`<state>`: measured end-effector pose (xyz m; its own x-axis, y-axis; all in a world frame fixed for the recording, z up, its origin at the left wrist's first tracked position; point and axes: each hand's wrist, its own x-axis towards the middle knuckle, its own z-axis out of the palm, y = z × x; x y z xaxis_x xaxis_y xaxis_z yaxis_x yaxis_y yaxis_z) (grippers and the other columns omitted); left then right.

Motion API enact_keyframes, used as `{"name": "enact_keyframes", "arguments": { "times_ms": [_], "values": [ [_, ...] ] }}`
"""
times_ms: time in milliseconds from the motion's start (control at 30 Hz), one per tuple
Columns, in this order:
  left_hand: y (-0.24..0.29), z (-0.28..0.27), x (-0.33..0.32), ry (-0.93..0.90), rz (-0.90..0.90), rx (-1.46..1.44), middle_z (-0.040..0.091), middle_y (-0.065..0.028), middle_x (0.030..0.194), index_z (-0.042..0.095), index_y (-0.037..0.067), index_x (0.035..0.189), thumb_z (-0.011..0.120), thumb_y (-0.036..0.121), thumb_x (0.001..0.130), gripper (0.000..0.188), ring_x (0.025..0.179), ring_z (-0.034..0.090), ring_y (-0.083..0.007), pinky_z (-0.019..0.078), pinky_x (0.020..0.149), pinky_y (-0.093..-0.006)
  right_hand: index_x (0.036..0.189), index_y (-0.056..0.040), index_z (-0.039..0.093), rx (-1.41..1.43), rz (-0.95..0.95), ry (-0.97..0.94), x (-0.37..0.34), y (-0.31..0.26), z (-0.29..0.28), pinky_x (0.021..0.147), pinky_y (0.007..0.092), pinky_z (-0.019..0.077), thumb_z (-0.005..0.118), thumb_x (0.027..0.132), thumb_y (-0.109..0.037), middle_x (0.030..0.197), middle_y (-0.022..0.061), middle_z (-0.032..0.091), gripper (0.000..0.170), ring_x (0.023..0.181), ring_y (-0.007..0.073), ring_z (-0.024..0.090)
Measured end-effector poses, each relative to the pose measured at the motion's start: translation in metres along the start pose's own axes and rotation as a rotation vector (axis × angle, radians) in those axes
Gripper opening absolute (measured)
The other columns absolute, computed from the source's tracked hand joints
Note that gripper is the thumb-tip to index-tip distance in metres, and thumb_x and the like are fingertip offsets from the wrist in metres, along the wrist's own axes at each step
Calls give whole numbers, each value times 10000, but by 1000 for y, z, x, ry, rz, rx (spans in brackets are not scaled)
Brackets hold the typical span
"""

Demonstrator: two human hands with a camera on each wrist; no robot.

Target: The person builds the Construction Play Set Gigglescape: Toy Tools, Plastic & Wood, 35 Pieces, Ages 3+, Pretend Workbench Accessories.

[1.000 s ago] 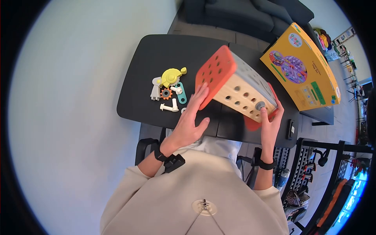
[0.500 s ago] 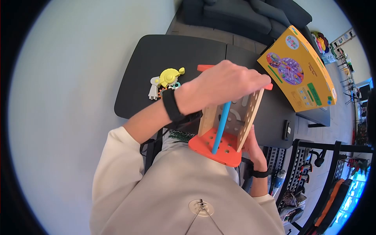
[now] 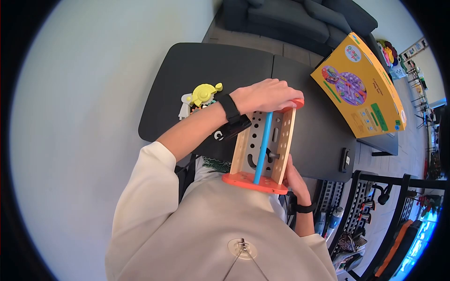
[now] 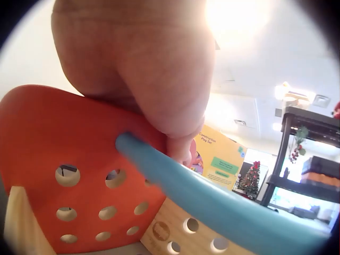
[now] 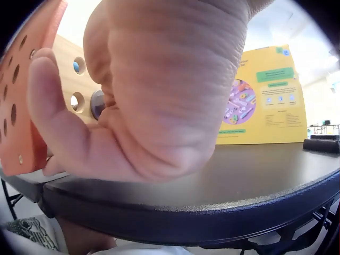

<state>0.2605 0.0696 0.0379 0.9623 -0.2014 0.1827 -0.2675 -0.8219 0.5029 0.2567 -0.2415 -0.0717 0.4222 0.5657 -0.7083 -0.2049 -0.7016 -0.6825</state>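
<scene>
A toy toolbox of red end panels, pale wooden sides and a grey slotted panel is tilted in front of my body, open face toward me. A blue rod runs between its ends. My left hand reaches across and grips the far red end, fingers curled over its edge. My right hand is low at the right wooden side, its fingers at the head of a grey bolt. One digit lies along the red panel in the right wrist view. The bolt's threaded shank sticks out inside the toolbox.
On the dark table, a yellow toy piece and a pale grey piece lie left of the toolbox, partly behind my left forearm. A yellow carton stands at the back right. A small black device lies at the right edge.
The toolbox has turned so its open face and blue rod show. My left hand has moved from its left end over to the far end; my right hand has come lower.
</scene>
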Motion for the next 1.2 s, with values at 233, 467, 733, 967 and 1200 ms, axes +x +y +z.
{"name": "enact_keyframes", "arguments": {
  "times_ms": [233,467,733,967,1200],
  "values": [
    [-18,11,13,-61,-46,-45,766,-152,898,696,128,1272,575,338,1087,306,812,749,-356,603,764,-438,939,109,708,-216,-147,154,13,7,3,561,382,547,159,1098,-727,648,225,656,1013,568,316,674],
    [-26,14,23,-23,-30,-28,777,-136,947,708,138,1275,608,348,1073,308,859,756,-347,611,773,-436,1534,45,325,-696,-526,192,50,63,-22,760,611,527,556,1027,-248,892,344,660,630,852,579,635],
    [-29,8,24,-29,-20,178,756,-109,843,732,141,1154,641,444,1047,334,784,750,-326,591,706,-425,963,28,607,-737,-575,290,60,67,-23,605,454,551,680,934,-243,709,193,633,282,689,370,689],
    [-31,6,32,16,-36,294,736,-94,770,741,123,1055,683,524,997,409,738,747,-326,570,656,-419,1379,96,470,-685,-589,234,58,47,-23,660,565,550,754,924,-376,770,263,649,714,764,505,676],
    [-25,-38,8,90,-233,296,747,-129,1236,702,101,1335,612,636,1000,637,1168,715,-320,581,966,-448,1137,29,595,-965,-479,411,54,32,-20,663,530,570,665,973,-298,849,284,674,373,815,490,698]
  ]
}}
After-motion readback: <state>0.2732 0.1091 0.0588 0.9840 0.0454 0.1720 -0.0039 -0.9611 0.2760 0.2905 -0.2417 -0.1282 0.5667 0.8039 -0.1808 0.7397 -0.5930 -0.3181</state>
